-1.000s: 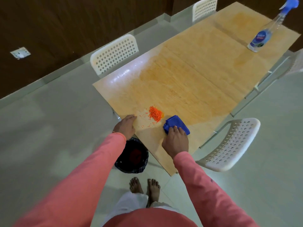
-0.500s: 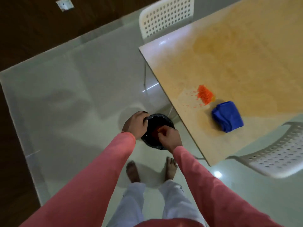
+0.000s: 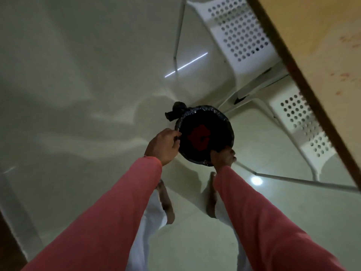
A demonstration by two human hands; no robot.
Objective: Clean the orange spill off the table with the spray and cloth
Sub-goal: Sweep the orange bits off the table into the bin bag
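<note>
Down at the floor, both hands are on a small round bin [image 3: 205, 135] lined with a black bag. The left hand [image 3: 163, 146] has its fingers [image 3: 172, 136] curled over the rim on the bin's left side, gripping the edge of the liner. The right hand [image 3: 222, 157] holds the near right part of the rim, its fingers curled round the edge, though most of them are hidden behind the back of the hand and the dark liner. Both arms reach forward in pink sleeves [image 3: 121, 208]. Inside the bin lies a reddish orange patch [image 3: 199, 136] against the black bag; its outline is blurred. A knotted tail of the bag [image 3: 176, 111] sticks out at the far left of the rim. Below the hands, two bare feet [image 3: 166, 200] stand on the pale glossy floor [image 3: 78, 75], with white trouser legs beneath the sleeves. Just beyond the bin, two white perforated plastic chairs [image 3: 242, 34] on thin metal legs sit tucked against the desk [image 3: 316, 36], whose wooden top runs along the right edge of the view with a dark brown border. On that top, a few faint orange specks and smears [image 3: 344, 75] of the spill show near the desk's edge, well apart from the hands. Neither spray nor cloth is within this view.
</note>
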